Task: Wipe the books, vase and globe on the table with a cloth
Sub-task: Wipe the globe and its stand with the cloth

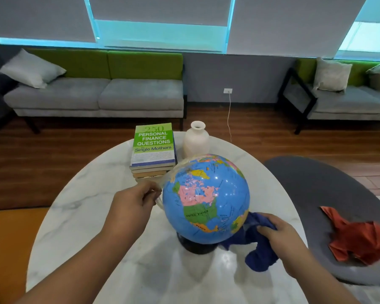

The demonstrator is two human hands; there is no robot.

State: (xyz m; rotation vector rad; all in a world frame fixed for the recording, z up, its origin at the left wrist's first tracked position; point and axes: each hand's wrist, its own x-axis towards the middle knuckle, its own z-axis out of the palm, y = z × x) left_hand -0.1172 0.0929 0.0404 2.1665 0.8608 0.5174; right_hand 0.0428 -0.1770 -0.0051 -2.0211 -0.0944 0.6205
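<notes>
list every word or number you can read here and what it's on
"250 PERSONAL FINANCE QUESTIONS for Single Mothers": cover of the top book
"CANADA": globe, pink area
"UNITED STATES": globe, green area
"MEXICO": globe, orange area
Fine print lower on that cover and the other globe labels: too small to read

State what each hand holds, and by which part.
The left hand has its grip on the clear meridian arc of the globe, left side. The right hand has its grip on the blue cloth, upper end.
</notes>
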